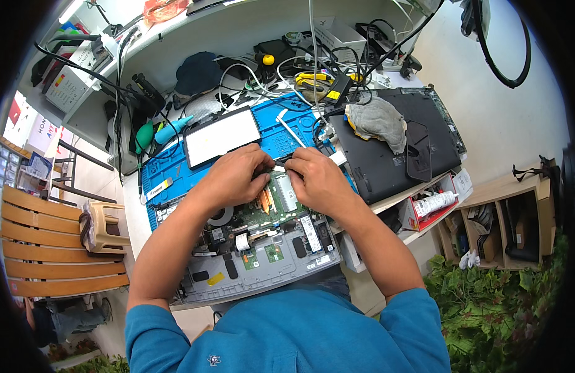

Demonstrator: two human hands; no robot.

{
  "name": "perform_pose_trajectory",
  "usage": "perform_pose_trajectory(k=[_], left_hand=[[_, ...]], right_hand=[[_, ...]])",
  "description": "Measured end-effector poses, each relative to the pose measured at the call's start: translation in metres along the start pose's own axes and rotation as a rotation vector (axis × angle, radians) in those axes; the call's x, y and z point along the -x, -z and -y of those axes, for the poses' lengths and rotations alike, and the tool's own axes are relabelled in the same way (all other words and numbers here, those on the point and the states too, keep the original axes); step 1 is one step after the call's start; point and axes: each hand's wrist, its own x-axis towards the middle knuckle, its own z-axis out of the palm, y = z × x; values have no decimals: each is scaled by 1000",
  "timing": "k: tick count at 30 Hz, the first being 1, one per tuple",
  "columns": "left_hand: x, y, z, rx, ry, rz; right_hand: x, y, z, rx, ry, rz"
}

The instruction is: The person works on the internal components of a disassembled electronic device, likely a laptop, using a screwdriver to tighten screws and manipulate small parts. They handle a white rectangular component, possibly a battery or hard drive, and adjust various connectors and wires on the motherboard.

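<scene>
An opened laptop base (262,248) lies on a blue work mat (175,177), its green circuit board (269,214), copper heat pipe and silver parts exposed. My left hand (234,177) and my right hand (318,180) meet over the board's far edge. Both pinch a small white piece (278,168) between their fingertips. What lies under the fingers is hidden.
A white rectangular pad (222,135) and a white stick tool (290,129) lie on the mat beyond my hands. To the right sits a black laptop shell (393,149) with a grey cloth (377,121). Tangled cables, tools and a green bulb blower (144,133) crowd the back.
</scene>
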Motion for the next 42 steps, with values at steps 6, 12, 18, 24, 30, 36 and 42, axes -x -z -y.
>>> perform_pose_trajectory(k=[6,12,18,24,30,36,42], left_hand=[[-1,6,5,40,-73,23],[4,6,8,11,-134,32],[7,7,9,49,-119,40],[-5,15,14,-10,-191,85],[-18,10,18,15,-194,30],[-22,-2,22,36,-177,-43],[-23,1,19,-4,-244,-36]], right_hand=[[-1,-4,2,5,-40,-17],[5,-8,4,37,-51,-37],[6,-8,6,56,-54,-44],[3,-8,6,44,-67,-40],[1,-8,6,33,-79,-30],[-2,-9,5,88,-120,35],[-4,-10,7,124,-117,78]])
